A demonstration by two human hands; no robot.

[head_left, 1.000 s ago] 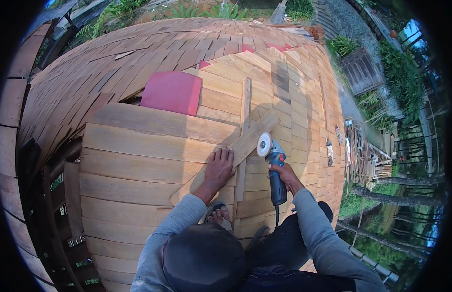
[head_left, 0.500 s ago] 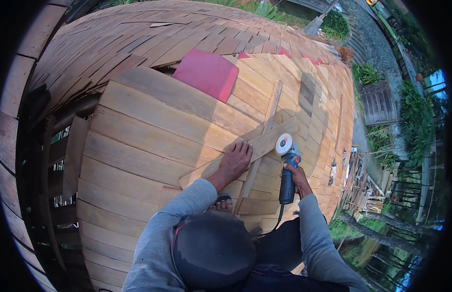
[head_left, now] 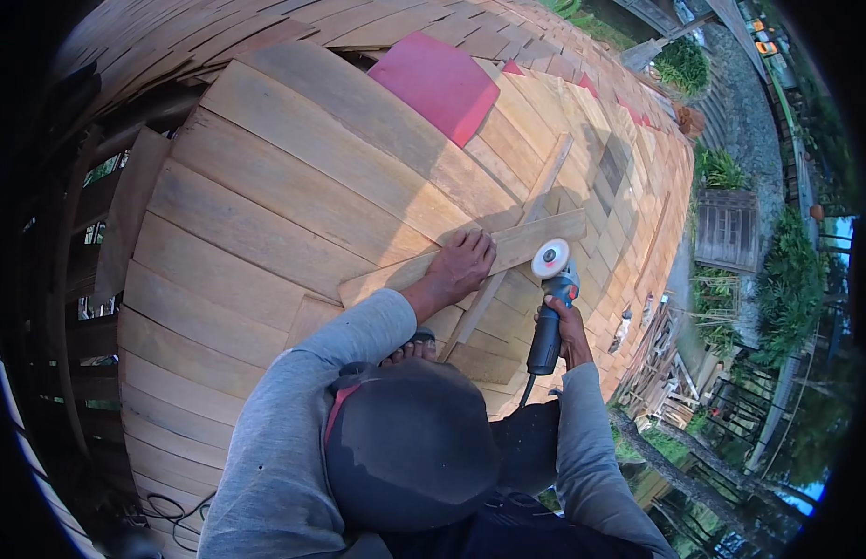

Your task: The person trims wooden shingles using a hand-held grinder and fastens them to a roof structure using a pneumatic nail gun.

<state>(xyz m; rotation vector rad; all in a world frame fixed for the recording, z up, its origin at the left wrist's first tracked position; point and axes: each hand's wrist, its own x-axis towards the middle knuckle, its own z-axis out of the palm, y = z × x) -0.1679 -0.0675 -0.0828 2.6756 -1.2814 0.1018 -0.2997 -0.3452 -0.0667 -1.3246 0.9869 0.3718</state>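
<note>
One plank (head_left: 536, 236), prob. light and stiff, lies across a thin strip (head_left: 547, 177) on the roof (head_left: 233, 219); L hand (head_left: 463, 263) rests half-open on it, good place for pressing. R hand (head_left: 570, 328) is wrapped round the grinder (head_left: 545, 334), prob. heavy: hold by casing, not disc (head_left: 550, 253).

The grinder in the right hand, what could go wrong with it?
The disc of the grinder is near the left hand on the board, so a slip might cut that hand. The board lies across a strip, so it may rock. The cord hangs close to the leg and could snag.
</note>
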